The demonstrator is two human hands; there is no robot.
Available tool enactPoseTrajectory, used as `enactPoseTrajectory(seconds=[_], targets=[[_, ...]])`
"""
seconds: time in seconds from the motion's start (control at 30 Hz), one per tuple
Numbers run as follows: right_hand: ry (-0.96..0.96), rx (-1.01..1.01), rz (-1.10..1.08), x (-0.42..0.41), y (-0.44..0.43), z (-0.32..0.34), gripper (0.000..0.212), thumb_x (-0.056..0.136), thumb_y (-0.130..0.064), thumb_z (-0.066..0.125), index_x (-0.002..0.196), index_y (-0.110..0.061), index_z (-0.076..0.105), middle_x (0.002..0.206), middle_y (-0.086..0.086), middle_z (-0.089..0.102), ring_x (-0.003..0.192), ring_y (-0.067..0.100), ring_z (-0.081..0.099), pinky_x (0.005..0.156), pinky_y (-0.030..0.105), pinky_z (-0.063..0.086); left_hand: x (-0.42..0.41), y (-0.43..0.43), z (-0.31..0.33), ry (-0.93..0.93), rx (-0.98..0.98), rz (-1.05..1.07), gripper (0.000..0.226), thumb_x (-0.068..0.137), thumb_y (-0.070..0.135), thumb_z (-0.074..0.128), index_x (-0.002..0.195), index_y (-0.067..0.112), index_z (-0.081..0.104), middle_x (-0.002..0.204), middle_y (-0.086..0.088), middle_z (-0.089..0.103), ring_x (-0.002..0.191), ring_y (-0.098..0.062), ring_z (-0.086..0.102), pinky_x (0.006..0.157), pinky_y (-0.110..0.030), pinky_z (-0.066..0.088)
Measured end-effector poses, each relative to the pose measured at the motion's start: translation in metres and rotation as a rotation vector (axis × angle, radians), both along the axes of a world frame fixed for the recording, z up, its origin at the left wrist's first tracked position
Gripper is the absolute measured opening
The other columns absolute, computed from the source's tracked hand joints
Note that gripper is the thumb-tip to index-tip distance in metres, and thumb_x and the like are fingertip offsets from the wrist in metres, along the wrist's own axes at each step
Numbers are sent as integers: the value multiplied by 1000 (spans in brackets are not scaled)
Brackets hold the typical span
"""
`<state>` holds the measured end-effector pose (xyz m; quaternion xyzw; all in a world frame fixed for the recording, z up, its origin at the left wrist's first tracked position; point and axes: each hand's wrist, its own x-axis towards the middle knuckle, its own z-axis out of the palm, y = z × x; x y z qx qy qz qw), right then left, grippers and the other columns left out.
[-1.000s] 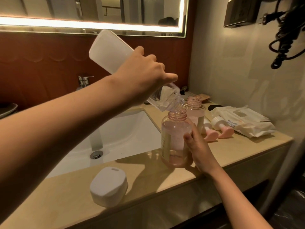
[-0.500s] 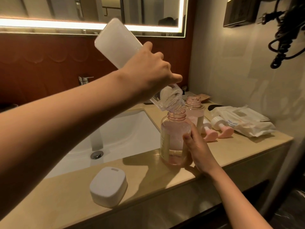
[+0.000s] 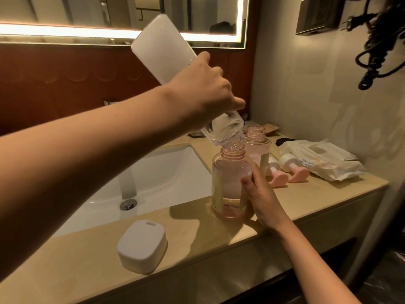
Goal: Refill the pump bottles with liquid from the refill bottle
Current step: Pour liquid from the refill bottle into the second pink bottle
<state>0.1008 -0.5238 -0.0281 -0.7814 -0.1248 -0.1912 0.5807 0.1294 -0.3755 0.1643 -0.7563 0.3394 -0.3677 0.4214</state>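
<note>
Refill bottle (image 3: 162,47) tips mouth-down at frame centre, gripped in my left hand (image 3: 203,91); my right hand (image 3: 263,200) clasps the pump bottle (image 3: 225,178).

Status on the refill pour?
Left hand grips refill bottle, tipped over front pump bottle. Right hand holds that bottle. Second open bottle just behind.

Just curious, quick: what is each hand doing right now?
Left hand: grips the tilted refill bottle.
Right hand: holds the near pump bottle.

light: dim, warm | source: mirror strip (image 3: 65,31), glaring | edges: wide-angle bending | corners: dark
</note>
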Motion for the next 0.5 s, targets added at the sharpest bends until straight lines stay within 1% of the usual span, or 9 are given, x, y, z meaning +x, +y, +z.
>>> enactPoseTrajectory(seconds=[0.13,0.23,0.3,0.5], targets=[[-9,0,-4,1,-1,-1,91,66,-86,41,137,-30,33,117,-42,51,113,-18,45,84,0,36,0,-3,2,-19,33,4,63,85,19,65,137,20,30,126,-16,53,117,-38,49,94,-43,38],[-13,-1,-2,1,-1,-1,93,66,-86,41,137,-27,33,116,-41,51,113,-18,45,83,0,36,0,-6,2,-33,53,14,65,86,18,65,139,19,28,127,-16,52,118,-38,49,95,-44,38],[-10,-3,-3,1,-1,-1,92,66,-86,41,136,-28,34,116,-41,52,113,-18,45,84,1,37,0,-7,3,-37,58,17,63,87,16,64,139,19,28,126,-16,52,117,-38,49,95,-44,38],[14,12,0,0,0,-1,80,66,-87,40,130,-39,34,116,-43,50,114,-18,45,85,1,36,-1,-8,3,-37,59,8,62,87,16,63,139,18,29,123,-16,53,116,-38,50,93,-43,39]])
